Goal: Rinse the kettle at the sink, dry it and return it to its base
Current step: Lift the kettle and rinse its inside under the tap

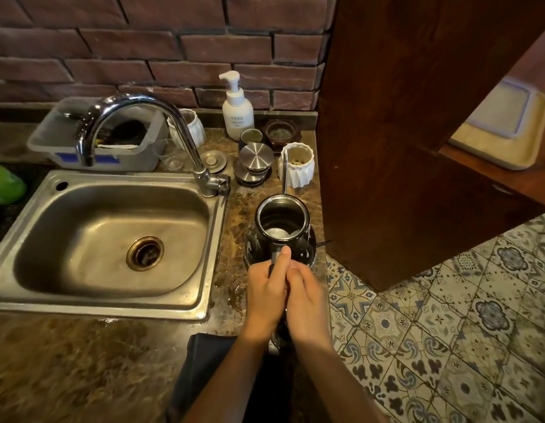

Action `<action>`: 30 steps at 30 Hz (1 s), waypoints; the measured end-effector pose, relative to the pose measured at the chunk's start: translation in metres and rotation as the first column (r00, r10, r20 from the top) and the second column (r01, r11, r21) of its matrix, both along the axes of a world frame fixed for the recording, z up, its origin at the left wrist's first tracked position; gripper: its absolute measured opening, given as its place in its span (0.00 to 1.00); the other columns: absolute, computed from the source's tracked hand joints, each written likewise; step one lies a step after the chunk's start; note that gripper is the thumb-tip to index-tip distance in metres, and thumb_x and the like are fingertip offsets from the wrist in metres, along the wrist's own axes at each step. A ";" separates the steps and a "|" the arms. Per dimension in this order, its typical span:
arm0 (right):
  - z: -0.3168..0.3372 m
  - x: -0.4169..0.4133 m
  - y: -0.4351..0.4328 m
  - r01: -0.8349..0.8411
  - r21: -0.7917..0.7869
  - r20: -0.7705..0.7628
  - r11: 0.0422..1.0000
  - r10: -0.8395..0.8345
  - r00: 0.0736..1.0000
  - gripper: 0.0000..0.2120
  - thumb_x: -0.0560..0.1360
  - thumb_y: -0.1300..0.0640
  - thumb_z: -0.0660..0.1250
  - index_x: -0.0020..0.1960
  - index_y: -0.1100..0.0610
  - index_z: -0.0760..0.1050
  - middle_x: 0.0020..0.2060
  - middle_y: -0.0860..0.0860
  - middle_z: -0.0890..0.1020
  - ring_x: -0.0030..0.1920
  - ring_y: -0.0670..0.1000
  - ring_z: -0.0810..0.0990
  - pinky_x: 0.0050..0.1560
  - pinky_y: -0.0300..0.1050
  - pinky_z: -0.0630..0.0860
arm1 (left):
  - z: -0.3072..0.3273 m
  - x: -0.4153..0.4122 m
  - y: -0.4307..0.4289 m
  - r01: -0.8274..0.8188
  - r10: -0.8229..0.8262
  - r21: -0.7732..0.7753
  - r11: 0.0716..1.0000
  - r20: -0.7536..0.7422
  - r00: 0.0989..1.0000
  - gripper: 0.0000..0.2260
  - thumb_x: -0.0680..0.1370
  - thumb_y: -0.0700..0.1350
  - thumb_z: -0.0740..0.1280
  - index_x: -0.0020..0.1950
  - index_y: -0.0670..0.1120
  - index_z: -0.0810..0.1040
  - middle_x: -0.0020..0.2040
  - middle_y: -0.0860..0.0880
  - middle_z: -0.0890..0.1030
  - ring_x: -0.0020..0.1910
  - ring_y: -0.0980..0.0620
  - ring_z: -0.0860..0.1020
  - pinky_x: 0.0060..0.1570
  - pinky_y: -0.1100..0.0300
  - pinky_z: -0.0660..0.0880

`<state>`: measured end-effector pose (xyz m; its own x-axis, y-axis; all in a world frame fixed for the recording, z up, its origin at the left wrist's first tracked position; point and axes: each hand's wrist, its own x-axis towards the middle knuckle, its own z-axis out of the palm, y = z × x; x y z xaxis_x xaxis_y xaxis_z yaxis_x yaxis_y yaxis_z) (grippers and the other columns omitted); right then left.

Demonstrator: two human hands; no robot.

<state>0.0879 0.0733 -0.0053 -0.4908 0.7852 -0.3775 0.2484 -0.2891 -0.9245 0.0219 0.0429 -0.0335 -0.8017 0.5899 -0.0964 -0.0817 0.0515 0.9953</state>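
Black kettle (281, 228) sits right of the sink (217, 233), its handle (275, 256) clamped by the fingers (284, 260) of left hand (266, 296) and right hand (307, 305).

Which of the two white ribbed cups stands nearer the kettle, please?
The cup beside the wooden post, behind the kettle; the other cup stands behind the tap.

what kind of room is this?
Probably a home kitchen: stainless sink with chrome tap in a stone counter, soap pump bottle by the brick wall, open gooseneck kettle beside the sink.
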 end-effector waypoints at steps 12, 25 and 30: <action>0.018 0.011 0.000 -0.032 0.143 -0.014 0.989 0.034 0.999 0.13 0.84 0.52 0.62 0.56 0.41 0.84 0.47 0.39 0.88 0.50 0.40 0.85 0.46 0.36 0.81 | 0.016 0.005 0.005 -0.086 0.090 0.030 0.996 -0.170 0.981 0.23 0.81 0.55 0.63 0.25 0.54 0.70 0.22 0.53 0.71 0.23 0.59 0.69 0.26 0.65 0.64; 0.055 0.016 -0.002 -0.130 0.223 -0.105 0.966 0.157 0.982 0.14 0.83 0.57 0.63 0.57 0.44 0.85 0.48 0.37 0.88 0.51 0.37 0.85 0.48 0.31 0.79 | 0.062 0.009 -0.005 -0.188 0.198 0.064 0.980 -0.251 0.947 0.25 0.81 0.54 0.62 0.23 0.54 0.70 0.20 0.54 0.70 0.21 0.59 0.68 0.26 0.68 0.63; 0.072 0.019 -0.014 -0.198 0.259 -0.122 0.945 0.236 0.964 0.16 0.83 0.56 0.63 0.52 0.36 0.83 0.46 0.33 0.87 0.50 0.34 0.84 0.46 0.29 0.78 | 0.079 0.012 -0.024 -0.244 0.247 0.040 0.969 -0.236 0.940 0.25 0.79 0.58 0.62 0.23 0.51 0.69 0.21 0.52 0.69 0.22 0.55 0.68 0.25 0.57 0.63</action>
<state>0.1068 0.0590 0.0672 -0.6955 0.7118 -0.0983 0.1336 -0.0064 -0.9910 0.0338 0.0192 0.0455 -0.9206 0.3717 0.1193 0.1479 0.0492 0.9878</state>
